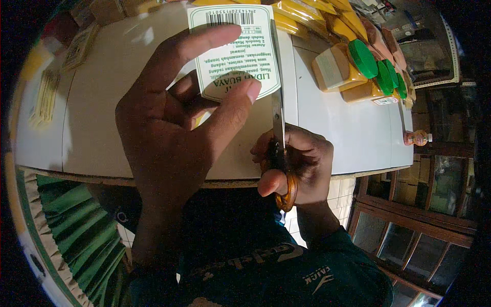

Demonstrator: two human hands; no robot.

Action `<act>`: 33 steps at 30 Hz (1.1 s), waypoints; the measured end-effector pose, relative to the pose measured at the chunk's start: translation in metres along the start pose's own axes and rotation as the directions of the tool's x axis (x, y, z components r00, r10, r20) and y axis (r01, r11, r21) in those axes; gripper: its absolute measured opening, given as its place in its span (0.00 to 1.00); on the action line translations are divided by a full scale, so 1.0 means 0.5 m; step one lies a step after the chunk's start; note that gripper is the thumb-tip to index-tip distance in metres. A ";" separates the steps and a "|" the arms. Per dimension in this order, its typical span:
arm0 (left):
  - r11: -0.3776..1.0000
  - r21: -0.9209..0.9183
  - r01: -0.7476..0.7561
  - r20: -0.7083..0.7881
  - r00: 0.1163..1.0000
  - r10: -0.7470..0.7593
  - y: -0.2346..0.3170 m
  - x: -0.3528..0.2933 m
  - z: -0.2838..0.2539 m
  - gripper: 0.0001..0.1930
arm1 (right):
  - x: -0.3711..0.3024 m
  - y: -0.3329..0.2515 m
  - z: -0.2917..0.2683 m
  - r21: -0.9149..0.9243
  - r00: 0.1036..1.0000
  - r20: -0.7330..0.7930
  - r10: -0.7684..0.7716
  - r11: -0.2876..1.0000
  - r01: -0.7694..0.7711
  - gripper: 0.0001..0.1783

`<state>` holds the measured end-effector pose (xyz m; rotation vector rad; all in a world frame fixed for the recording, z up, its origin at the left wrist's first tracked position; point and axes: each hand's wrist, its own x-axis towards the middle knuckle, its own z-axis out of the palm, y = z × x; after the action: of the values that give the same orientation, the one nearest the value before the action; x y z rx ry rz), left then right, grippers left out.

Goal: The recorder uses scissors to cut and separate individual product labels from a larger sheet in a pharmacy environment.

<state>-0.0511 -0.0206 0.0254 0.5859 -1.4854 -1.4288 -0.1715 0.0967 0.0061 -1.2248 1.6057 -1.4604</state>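
Between the thumb and fingers of my left hand (171, 112) is a white paper label (230, 56) with green edging, dark print and a barcode. It faces me upside down, with its corners cut at a slant. My right hand (304, 158) grips a pair of scissors (277, 112) by the amber-brown handles. Their blades point away from me and run along the label's right edge; whether they touch the paper I cannot tell. Both hands are over the near part of the white table (97, 123).
Jars with green lids (362, 60) and brownish contents lie at the table's right. Yellow packets (307, 15) are heaped at the far side. A small orange bottle (417, 137) is near the right edge. A stack of paper labels (46, 97) rests at left; a green curtain (76, 225) hangs below.
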 end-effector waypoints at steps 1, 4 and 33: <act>1.000 -0.001 0.000 0.000 1.000 0.000 0.001 0.001 -0.001 0.22 | 0.000 -0.001 -0.001 -0.008 1.000 0.007 0.000 1.000 0.000 0.39; 0.997 0.071 -0.017 0.004 1.000 0.016 -0.003 0.002 -0.003 0.22 | 0.000 0.004 -0.003 -0.010 1.000 0.023 -0.008 1.000 0.009 0.38; 0.986 -0.075 0.148 0.000 0.989 -0.149 -0.008 -0.018 -0.008 0.19 | 0.000 0.001 -0.009 0.339 0.978 -0.023 0.206 0.922 -0.186 0.30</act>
<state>-0.0451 -0.0157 0.0185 0.6649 -1.4020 -1.5893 -0.1759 0.0982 0.0063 -0.8116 1.3967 -1.5711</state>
